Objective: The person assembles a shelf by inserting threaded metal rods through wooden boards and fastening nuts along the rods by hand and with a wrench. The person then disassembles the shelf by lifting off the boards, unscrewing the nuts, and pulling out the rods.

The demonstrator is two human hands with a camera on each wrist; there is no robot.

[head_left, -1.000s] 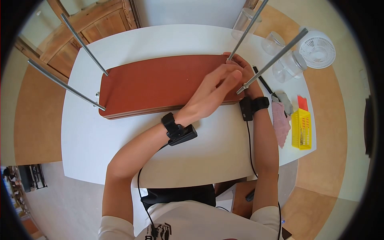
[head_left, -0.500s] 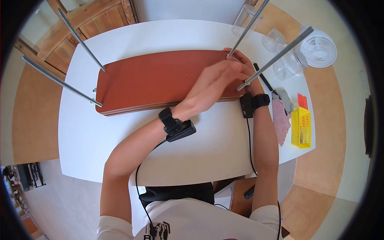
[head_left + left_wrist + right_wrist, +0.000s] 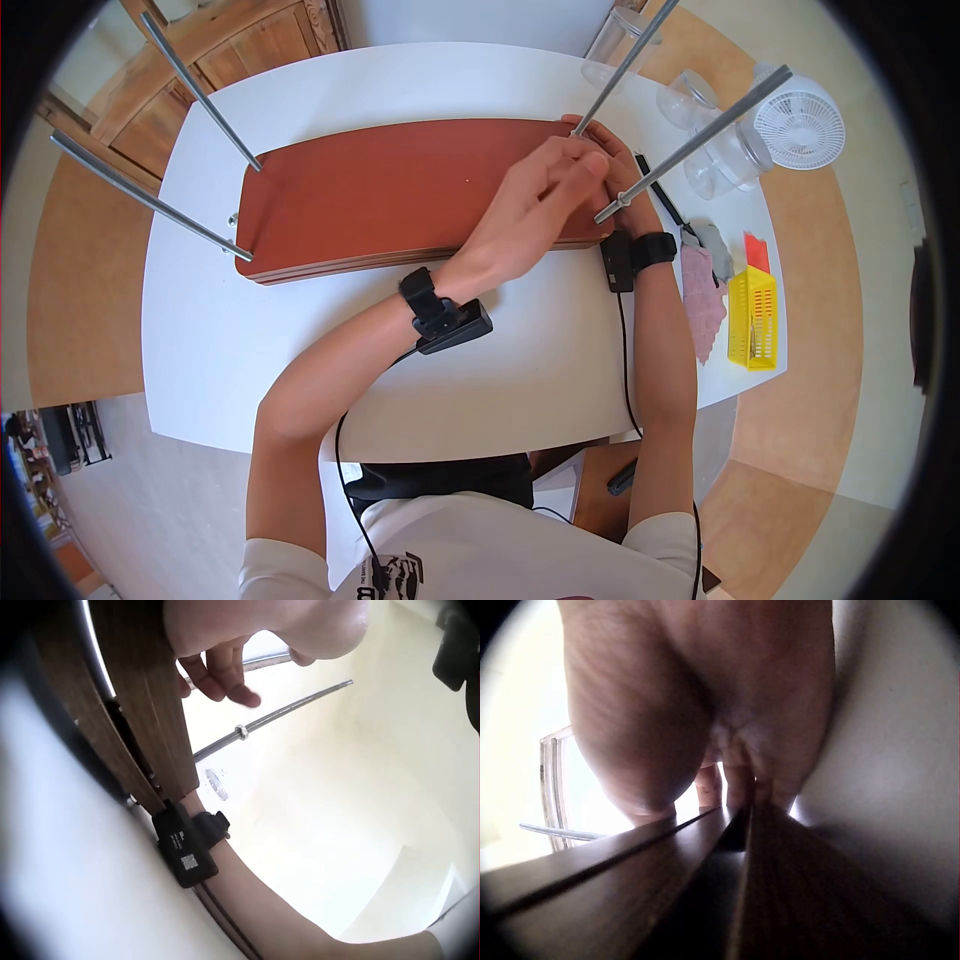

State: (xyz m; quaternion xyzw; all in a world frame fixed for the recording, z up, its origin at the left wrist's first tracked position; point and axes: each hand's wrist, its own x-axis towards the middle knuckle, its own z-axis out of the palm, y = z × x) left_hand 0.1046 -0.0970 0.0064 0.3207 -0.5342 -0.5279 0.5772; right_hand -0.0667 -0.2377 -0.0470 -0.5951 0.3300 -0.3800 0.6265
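A stack of red-brown wooden boards (image 3: 370, 195) lies on the white table, with metal rods standing at its corners. My left hand (image 3: 525, 210) reaches across to the far right rod (image 3: 622, 72); its thumb stands out and the fingers bend loosely near the rod. In the left wrist view, these fingers (image 3: 223, 679) hang spread with nothing seen held. My right hand (image 3: 638, 214) grips the right end of the stack, partly behind the near right rod (image 3: 705, 135). A nut (image 3: 241, 733) sits on that rod. The right wrist view has the right thumb (image 3: 641, 780) on the upper board.
Two more rods, far left (image 3: 200, 100) and near left (image 3: 150, 195), rise at the left end. At right are a yellow basket (image 3: 752, 320), a pink cloth (image 3: 703, 305), a black stick-like tool (image 3: 662, 190), glass jars (image 3: 735, 155) and a white fan (image 3: 800, 128).
My left hand shifts slightly at the far right rod; its thumb moves inward and then out again. My right hand keeps its grip. The table and boards sit slightly higher in the head view.
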